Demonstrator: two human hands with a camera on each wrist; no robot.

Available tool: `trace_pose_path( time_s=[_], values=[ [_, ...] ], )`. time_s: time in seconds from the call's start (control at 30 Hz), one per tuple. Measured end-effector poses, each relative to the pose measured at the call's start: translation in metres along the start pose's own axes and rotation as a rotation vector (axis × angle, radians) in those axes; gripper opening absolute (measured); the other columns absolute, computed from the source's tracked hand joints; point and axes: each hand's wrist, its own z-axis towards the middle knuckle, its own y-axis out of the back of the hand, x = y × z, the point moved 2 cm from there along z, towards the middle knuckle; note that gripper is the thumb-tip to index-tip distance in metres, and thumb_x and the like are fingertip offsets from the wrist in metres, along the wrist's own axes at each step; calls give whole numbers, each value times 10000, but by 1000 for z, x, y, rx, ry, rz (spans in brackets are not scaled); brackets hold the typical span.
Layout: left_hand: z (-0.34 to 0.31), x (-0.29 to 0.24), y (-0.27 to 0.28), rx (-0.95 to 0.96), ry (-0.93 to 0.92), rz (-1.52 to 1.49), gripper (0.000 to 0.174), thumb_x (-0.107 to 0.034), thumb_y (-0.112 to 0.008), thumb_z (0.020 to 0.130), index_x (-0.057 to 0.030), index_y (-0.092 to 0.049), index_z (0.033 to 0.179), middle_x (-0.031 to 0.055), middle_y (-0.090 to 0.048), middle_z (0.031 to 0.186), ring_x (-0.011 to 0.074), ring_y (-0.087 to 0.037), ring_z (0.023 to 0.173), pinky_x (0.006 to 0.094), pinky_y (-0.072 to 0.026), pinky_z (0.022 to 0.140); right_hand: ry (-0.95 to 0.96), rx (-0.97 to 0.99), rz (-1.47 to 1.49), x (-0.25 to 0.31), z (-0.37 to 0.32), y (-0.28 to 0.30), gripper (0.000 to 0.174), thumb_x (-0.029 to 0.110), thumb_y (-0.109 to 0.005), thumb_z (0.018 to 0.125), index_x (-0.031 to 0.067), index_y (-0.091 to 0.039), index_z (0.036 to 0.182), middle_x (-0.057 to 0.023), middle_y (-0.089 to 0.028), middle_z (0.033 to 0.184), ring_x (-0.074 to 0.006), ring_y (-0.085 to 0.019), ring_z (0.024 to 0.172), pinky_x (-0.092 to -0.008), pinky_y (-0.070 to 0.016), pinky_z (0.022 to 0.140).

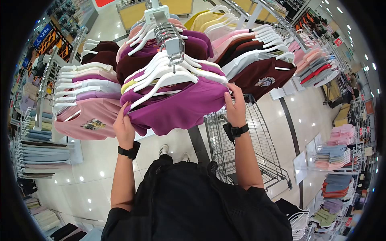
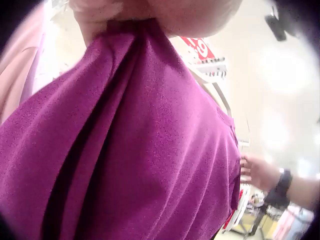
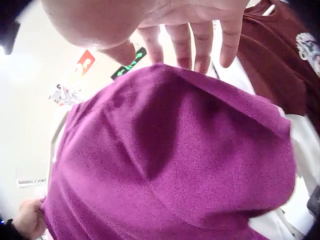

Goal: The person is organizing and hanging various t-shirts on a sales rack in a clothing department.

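Note:
A purple sweatshirt (image 1: 183,105) hangs on a white hanger (image 1: 171,82) at the front of a rack arm. My left hand (image 1: 124,127) pinches its left shoulder; in the left wrist view the purple cloth (image 2: 165,130) runs in folds up to that hand (image 2: 165,12). At the opposite shoulder is my right hand (image 1: 236,108). Seen from the right wrist, the fingers (image 3: 202,47) of that hand are fairly straight, their tips right at the garment's upper edge, the thumb apart from them. Between the two hands the front of the sweatshirt (image 3: 190,150) is spread wide.
Pink tops (image 1: 88,120) hang close on the left, a dark maroon top (image 1: 263,78) on the right. A wire shopping cart (image 1: 245,140) stands below my right arm. More clothes racks (image 1: 44,150) line both sides of the tiled floor (image 1: 92,188).

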Motion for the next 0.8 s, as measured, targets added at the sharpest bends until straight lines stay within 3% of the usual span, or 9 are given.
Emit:
trace_pose_path(
  time_s=[0.03, 0.1, 0.17, 0.2, 0.33, 0.43, 0.63, 0.7, 0.8],
  values=[
    [-1, 9, 3, 35, 129, -122, 424, 2, -444, 964, 17, -625, 1348, 138, -714, 1183, 211, -677, 1032, 312, -513, 902, -4, -5, -7, -19, -11, 1, 295, 154, -620, 998, 17, -636, 1259, -161, -645, 1252, -314, -608, 1166, -391, -455, 1028],
    [-4, 20, 6, 72, 261, -247, 410, -13, -437, 979, 25, -626, 1341, 114, -713, 1153, 180, -667, 996, 298, -514, 869, -356, -130, 62, -73, -42, 5, 308, 198, -617, 1010, 3, -633, 1249, -163, -644, 1254, -295, -616, 1139, -403, -477, 993],
    [-11, 33, 5, 80, 527, -659, 377, -37, -448, 991, 50, -631, 1309, 85, -690, 1103, 159, -638, 953, 284, -503, 826, -635, -85, 31, -88, -79, 9, 334, 240, -626, 1008, -9, -637, 1230, -169, -653, 1239, -288, -633, 1097, -414, -499, 956],
    [-15, 42, 5, 90, 603, -777, 374, -39, -457, 987, 77, -597, 1314, 112, -681, 1160, 190, -651, 1034, 304, -514, 896, -620, 19, -34, -107, -102, 8, 353, 256, -634, 1000, -11, -636, 1231, -178, -659, 1224, -296, -641, 1082, -415, -507, 944],
    [-25, 49, -7, 79, 698, -1070, 411, -51, -453, 989, 86, -520, 1371, 161, -638, 1302, 246, -650, 1165, 366, -516, 1028, -796, 266, -238, -186, -207, -10, 470, 346, -676, 949, -15, -630, 1247, -217, -673, 1223, -362, -643, 1133, -440, -503, 970],
    [-30, 51, -13, 64, 787, -1166, 407, -65, -464, 988, 77, -518, 1366, 167, -640, 1298, 259, -654, 1156, 381, -520, 1024, -1024, 398, -402, -233, -281, -21, 509, 390, -705, 910, -3, -649, 1228, -230, -666, 1256, -392, -607, 1224, -470, -484, 1019],
    [-34, 37, -29, 145, 939, -1369, 458, -114, -419, 986, 45, -474, 1412, 221, -632, 1317, 327, -644, 1202, 456, -514, 1061, -1057, 478, -390, -243, -337, -24, 428, 400, -724, 884, 96, -712, 1185, -242, -463, 1473, -412, -609, 1199, -467, -497, 1029],
    [-41, 41, -36, 232, 976, -1339, 446, -96, -408, 982, 48, -500, 1394, 227, -653, 1272, 329, -656, 1176, 441, -523, 1043, -1106, 432, -333, -252, -338, -22, 457, 428, -731, 863, 97, -725, 1178, -246, -474, 1467, -416, -620, 1178, -465, -495, 1032],
    [-48, 27, -52, 354, 937, -1129, 407, -76, -409, 982, 47, -562, 1338, 202, -684, 1189, 293, -691, 1087, 389, -556, 970, -1039, 421, -307, -246, -332, -18, 467, 440, -728, 833, 85, -754, 1136, -270, -617, 1317, -417, -616, 1198, -452, -492, 1029]
  ],
)
